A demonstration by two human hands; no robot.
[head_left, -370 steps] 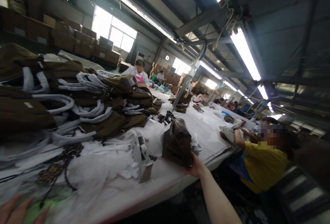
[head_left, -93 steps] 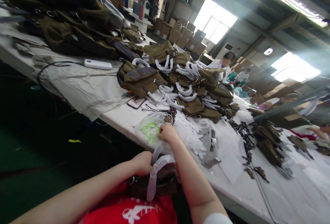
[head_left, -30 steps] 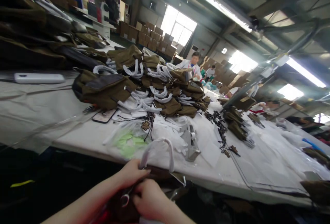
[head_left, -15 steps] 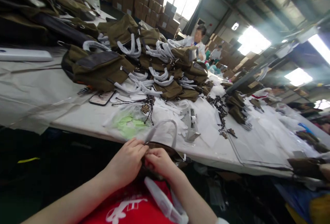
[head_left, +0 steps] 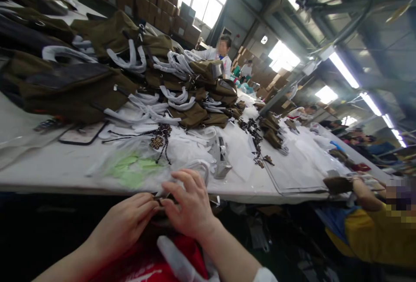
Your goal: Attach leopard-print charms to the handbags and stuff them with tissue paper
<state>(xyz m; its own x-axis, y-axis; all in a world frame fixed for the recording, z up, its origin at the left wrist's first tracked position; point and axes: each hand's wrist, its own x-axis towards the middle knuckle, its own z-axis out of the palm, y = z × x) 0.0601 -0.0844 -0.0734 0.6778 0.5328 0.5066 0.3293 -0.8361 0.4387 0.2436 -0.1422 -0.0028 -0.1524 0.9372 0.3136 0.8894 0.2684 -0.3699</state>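
An olive-brown bag (head_left: pixel 159 220) with white-wrapped handles rests on my lap, against the table's front edge, mostly hidden by my hands. My left hand (head_left: pixel 125 217) has its fingers closed on the bag's upper edge. Right beside it, my right hand (head_left: pixel 189 202) is over the bag with fingers spread and curved, thumb and fingertips near the same edge. One wrapped handle (head_left: pixel 178 258) hangs down over the red clothing. Behind my hands, a clear plastic bag with green pieces (head_left: pixel 134 169) lies on the table.
Brown bags with wrapped handles (head_left: pixel 182 87) are piled across the table (head_left: pixel 48 169). Nearer are a phone (head_left: pixel 82 134), black cords with a flower charm (head_left: pixel 157 142), and a grey metal dispenser (head_left: pixel 221 156). A person in yellow (head_left: pixel 373 230) works at the right; another person (head_left: pixel 224 54) stands behind the pile.
My right hand has opened from a closed pinch, its fingers now lifted and spread. The view has turned to the right, showing more of the person in yellow.
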